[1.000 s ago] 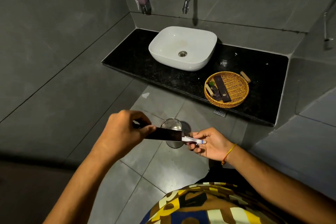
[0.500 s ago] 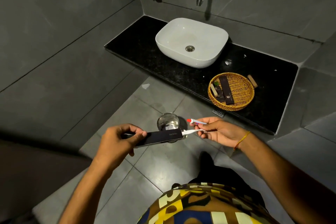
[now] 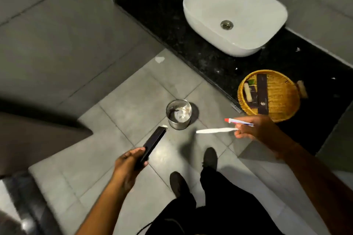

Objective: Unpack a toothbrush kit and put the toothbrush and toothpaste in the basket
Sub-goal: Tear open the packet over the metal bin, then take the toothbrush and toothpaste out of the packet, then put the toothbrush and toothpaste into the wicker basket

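1. The black kit box (image 3: 153, 143), long and slim with one end open, sits tilted in the left hand (image 3: 129, 166), well left of the basket (image 3: 286, 108).
2. The white toothbrush (image 3: 215, 130) and the red-capped toothpaste (image 3: 238, 121) lie level in the right hand (image 3: 257, 129), just below the basket.
3. The basket is round woven wicker, on the black tabletop (image 3: 172, 25).

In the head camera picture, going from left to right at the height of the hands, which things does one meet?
Left hand → dark kit box → steel bin → white toothbrush → toothpaste tube → right hand.
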Demonstrator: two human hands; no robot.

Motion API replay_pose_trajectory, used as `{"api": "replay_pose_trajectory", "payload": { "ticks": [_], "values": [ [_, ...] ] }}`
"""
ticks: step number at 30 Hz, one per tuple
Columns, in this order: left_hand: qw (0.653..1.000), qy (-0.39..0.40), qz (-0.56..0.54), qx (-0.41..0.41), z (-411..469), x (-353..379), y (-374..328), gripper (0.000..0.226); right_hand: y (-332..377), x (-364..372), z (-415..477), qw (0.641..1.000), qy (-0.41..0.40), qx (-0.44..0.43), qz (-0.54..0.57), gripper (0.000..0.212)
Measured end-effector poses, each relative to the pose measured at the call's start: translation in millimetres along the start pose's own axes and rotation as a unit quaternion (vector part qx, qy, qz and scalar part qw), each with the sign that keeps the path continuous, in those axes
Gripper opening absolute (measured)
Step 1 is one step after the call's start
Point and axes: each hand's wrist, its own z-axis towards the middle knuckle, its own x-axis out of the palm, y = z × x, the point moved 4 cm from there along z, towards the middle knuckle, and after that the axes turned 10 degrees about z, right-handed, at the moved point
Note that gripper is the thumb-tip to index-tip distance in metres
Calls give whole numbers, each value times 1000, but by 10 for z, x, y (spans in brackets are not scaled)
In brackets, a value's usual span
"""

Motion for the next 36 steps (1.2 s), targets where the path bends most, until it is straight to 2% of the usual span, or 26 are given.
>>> {"api": "replay_pose_trajectory", "payload": {
  "ticks": [4,5,7,12,14,17,19,21,23,25,27,30,32,36],
  "values": [
    [995,-1,-42,-88,928,710,261,29,-514,175,514,997,27,69,28,29],
    [994,-5,-52,-100,1136,903,281,28,-666,218,627,996,31,78,31,29],
    [991,-8,-64,-121,1679,1335,318,11,-1062,294,964,994,28,97,39,33],
    [991,-2,-72,-115,3126,2198,411,14,-1910,457,1688,992,33,121,17,21],
    [993,14,-29,-110,3580,2394,501,8,-2137,478,1926,991,43,122,20,19],
    [989,20,100,-103,3914,2470,654,27,-2290,480,2166,992,49,119,16,17],
    [975,40,210,-66,3858,2501,716,27,-2304,434,2246,993,50,105,-23,21],
    [960,120,250,-42,3496,2601,750,9,-2239,381,2251,994,53,85,-51,21],
    [946,212,244,-17,2965,2666,761,18,-2032,316,2213,994,50,60,-71,27],
    [930,252,263,45,2392,2635,722,30,-1755,253,2149,993,48,24,-107,29],
    [913,259,292,119,1890,2598,618,32,-1389,173,2023,992,42,-10,-123,31],
    [891,238,329,204,1289,2633,294,14,-820,43,1790,989,31,-40,-141,28],
    [870,234,353,253,928,2780,28,17,-429,-110,1632,979,23,-83,-187,22],
    [816,266,383,343,365,3314,-426,19,240,-599,1440,960,-63,-160,-219,16]
  ]
}}
